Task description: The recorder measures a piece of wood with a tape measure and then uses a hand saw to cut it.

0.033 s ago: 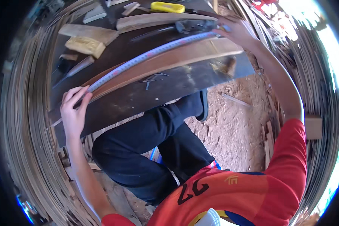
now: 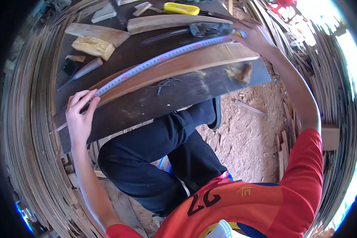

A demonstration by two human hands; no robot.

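Note:
A white measuring tape (image 2: 154,59) is stretched along a reddish-brown wooden board (image 2: 178,63) lying along the dark worktop's (image 2: 131,114) near side. My left hand (image 2: 83,109) is closed on the tape's left end at the board's left end. Far to the right, my right hand (image 2: 250,37) is closed around the tape's case, which is mostly hidden. Just behind the tape are a long pale wood piece (image 2: 162,23) and a dark tool (image 2: 208,29). Several small nails (image 2: 162,85) and a small wooden offcut (image 2: 246,73) lie in front of the board.
A yellow-handled tool (image 2: 180,8), wood blocks (image 2: 91,47) and a long thin tool (image 2: 83,73) lie on the worktop. Stacked wooden strips (image 2: 31,123) line both sides. My bent legs (image 2: 146,142) are below the worktop's edge, over a floor strewn with shavings (image 2: 246,139).
Everything on the worktop appears slightly lower and further right in the picture, along with both hands. The hold on the tape looks the same.

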